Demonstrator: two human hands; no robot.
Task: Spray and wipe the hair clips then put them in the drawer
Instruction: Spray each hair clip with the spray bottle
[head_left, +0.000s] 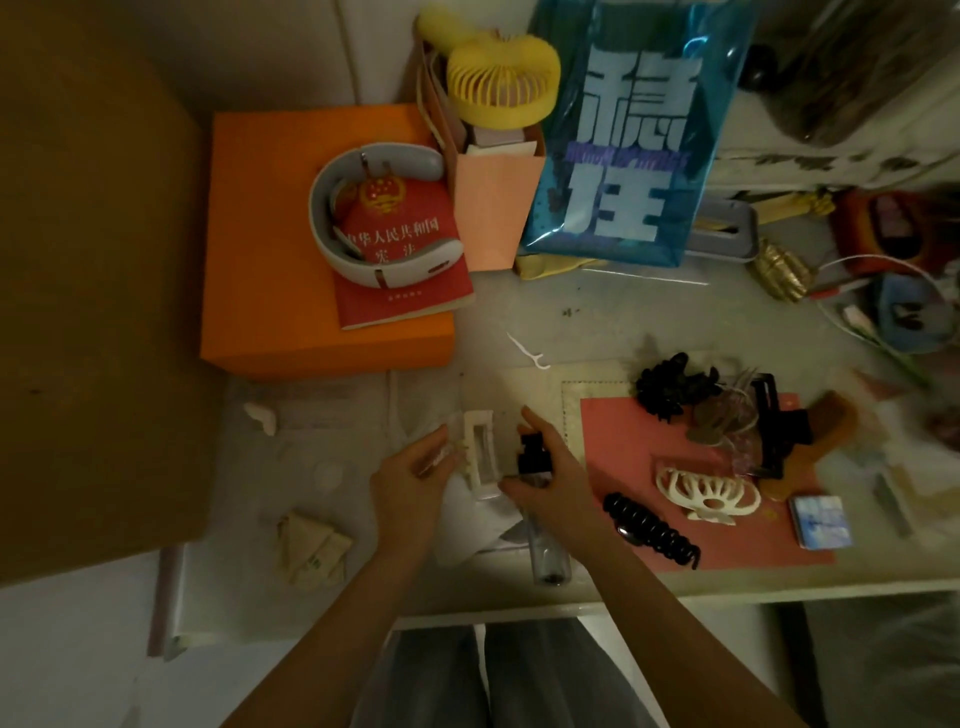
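While clips wait (705, 492) (pink mat (623, 431)), orange box (291, 291) looms.

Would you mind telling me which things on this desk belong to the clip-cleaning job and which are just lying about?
In the job:
- white rectangular clip, held by the left hand
- spray bottle, gripped by the right hand
- cream claw clip
- black spiral clip
- pile of dark clips

Lying about:
- orange box
- red booklet
- yellow fan
- blue bag
- floss pick

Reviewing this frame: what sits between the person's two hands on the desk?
In the head view, a white rectangular hair clip lies between the left hand and the right hand, which grips a spray bottle.
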